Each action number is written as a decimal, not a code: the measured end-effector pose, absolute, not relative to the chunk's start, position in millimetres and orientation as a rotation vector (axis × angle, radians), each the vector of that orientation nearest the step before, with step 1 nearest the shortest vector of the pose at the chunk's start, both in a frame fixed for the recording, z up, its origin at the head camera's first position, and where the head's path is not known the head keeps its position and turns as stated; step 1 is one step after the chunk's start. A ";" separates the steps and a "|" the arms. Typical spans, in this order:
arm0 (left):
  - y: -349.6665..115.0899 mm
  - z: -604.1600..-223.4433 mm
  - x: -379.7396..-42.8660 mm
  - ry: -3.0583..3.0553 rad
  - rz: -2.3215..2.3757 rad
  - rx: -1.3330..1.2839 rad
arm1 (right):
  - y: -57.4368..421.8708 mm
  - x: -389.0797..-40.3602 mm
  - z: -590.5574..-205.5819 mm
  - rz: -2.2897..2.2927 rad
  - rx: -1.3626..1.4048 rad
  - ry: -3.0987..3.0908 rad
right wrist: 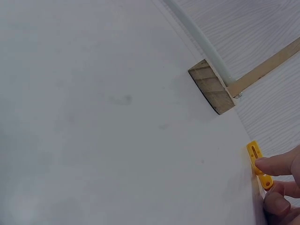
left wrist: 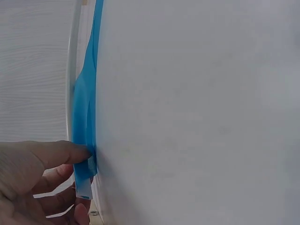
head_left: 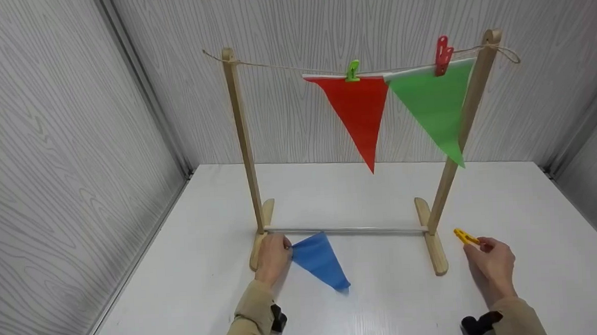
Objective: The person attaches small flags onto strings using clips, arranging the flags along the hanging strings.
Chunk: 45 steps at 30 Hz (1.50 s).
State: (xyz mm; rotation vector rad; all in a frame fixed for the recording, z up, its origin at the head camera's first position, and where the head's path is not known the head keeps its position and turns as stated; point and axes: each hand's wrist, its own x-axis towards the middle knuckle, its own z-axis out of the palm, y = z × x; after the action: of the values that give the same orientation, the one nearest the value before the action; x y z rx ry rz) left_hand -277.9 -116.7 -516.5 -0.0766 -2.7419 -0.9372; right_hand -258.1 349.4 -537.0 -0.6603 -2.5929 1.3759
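Observation:
My left hand (head_left: pixel 273 255) pinches one corner of a blue triangular flag (head_left: pixel 319 258), low over the table beside the stand's left foot. In the left wrist view the thumb lies on the blue cloth (left wrist: pixel 83 112) near its pale end. To the right of the stand, my right hand (head_left: pixel 493 263) holds a yellow clothes peg (head_left: pixel 466 236) between thumb and fingers; the right wrist view shows the same peg (right wrist: pixel 255 157) close to the tabletop. Above, a red flag (head_left: pixel 359 108) and a green flag (head_left: pixel 438 104) hang from a string (head_left: pixel 278 66).
The wooden stand has a left post (head_left: pixel 243 139), a right post (head_left: pixel 471 107) and a white crossbar (head_left: pixel 353 230) low between them. A green peg (head_left: pixel 353 71) clips the red flag, a red peg (head_left: pixel 443 58) the green one. Panelled walls (head_left: pixel 72 148) enclose the white table (head_left: pixel 204 213).

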 end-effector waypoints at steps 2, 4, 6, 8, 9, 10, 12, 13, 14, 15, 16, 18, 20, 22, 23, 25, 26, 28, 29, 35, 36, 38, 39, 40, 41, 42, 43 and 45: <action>-117.2 -514.9 -277.8 -2.760 -0.974 -0.046 | 349.7 -258.2 -536.7 1.400 -0.673 -2.589; -118.0 -513.5 -277.5 -2.774 -1.017 -0.018 | 349.7 -258.4 -536.5 1.410 -0.680 -2.591; -119.0 -512.2 -277.6 -2.778 -1.065 -0.002 | 349.6 -258.4 -536.2 1.416 -0.688 -2.591; -120.2 -511.0 -277.9 -2.779 -1.124 0.006 | 349.6 -258.2 -536.0 1.420 -0.694 -2.590; -121.0 -510.5 -278.4 -2.779 -1.160 0.011 | 349.7 -258.1 -535.8 1.425 -0.700 -2.591; -121.6 -510.0 -278.7 -2.778 -1.203 0.020 | 349.8 -258.1 -535.5 1.433 -0.704 -2.591; -123.7 -509.8 -279.8 -2.766 -1.272 0.024 | 350.2 -258.1 -534.7 1.448 -0.706 -2.587; -124.6 -509.8 -280.4 -2.759 -1.308 0.031 | 350.4 -258.4 -534.4 1.452 -0.707 -2.586; -125.6 -509.8 -281.1 -2.750 -1.341 0.040 | 350.5 -258.5 -534.0 1.454 -0.711 -2.587; -126.6 -510.2 -281.8 -2.744 -1.369 0.048 | 350.6 -258.8 -533.7 1.455 -0.714 -2.586; -127.5 -510.4 -282.2 -2.734 -1.399 0.054 | 350.6 -259.1 -533.6 1.449 -0.715 -2.586; -129.0 -511.2 -283.6 -2.711 -1.451 0.065 | 350.4 -259.7 -533.6 1.429 -0.717 -2.585; -130.4 -511.0 -283.9 -2.679 -1.520 0.071 | 350.0 -259.9 -533.9 1.400 -0.713 -2.581; -131.4 -510.2 -283.6 -2.633 -1.596 0.068 | 349.7 -260.0 -534.6 1.370 -0.698 -2.574; -131.8 -509.7 -283.3 -2.608 -1.641 0.077 | 349.4 -259.9 -535.0 1.361 -0.692 -2.570; -132.7 -508.8 -282.2 -2.554 -1.741 0.097 | 349.0 -259.5 -536.0 1.348 -0.684 -2.566; -133.0 -508.7 -281.8 -2.527 -1.786 0.101 | 348.8 -259.3 -536.5 1.340 -0.678 -2.564; -133.7 -508.9 -281.3 -2.479 -1.870 0.119 | 348.6 -258.8 -537.5 1.342 -0.676 -2.560; -133.9 -509.2 -281.3 -2.450 -1.914 0.130 | 348.6 -258.5 -537.8 1.341 -0.673 -2.556; -133.9 -510.6 -282.8 -2.261 -2.092 0.088 | 349.9 -257.8 -537.7 1.369 -0.667 -2.530; -133.8 -510.7 -282.9 -2.228 -2.114 0.072 | 350.1 -257.7 -537.1 1.390 -0.671 -2.525; -133.4 -510.8 -283.4 -2.181 -2.142 0.042 | 350.2 -257.5 -535.7 1.453 -0.675 -2.501; -133.2 -510.9 -284.0 -2.168 -2.143 0.031 | 350.2 -257.3 -535.0 1.493 -0.675 -2.483; -132.9 -510.6 -283.8 -2.167 -2.133 0.022 | 350.4 -256.9 -534.1 1.547 -0.673 -2.457; -132.7 -510.2 -283.9 -2.170 -2.118 0.019 | 350.3 -256.7 -533.4 1.610 -0.684 -2.423; -132.4 -509.5 -283.9 -2.178 -2.104 0.025 | 350.7 -256.6 -532.8 1.667 -0.691 -2.382; -132.2 -509.3 -284.3 -2.180 -2.098 0.031 | 351.0 -256.7 -532.3 1.710 -0.699 -2.341; -131.2 -505.0 -283.0 -2.176 -2.098 0.044 | 351.2 -257.2 -531.7 1.775 -0.724 -2.256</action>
State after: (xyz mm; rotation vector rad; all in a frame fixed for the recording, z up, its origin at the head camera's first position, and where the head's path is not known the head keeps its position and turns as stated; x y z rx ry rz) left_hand -283.0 -131.2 -505.0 0.0438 -2.1760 -2.0985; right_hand -257.2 351.2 -531.7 -0.7239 -2.2563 1.7747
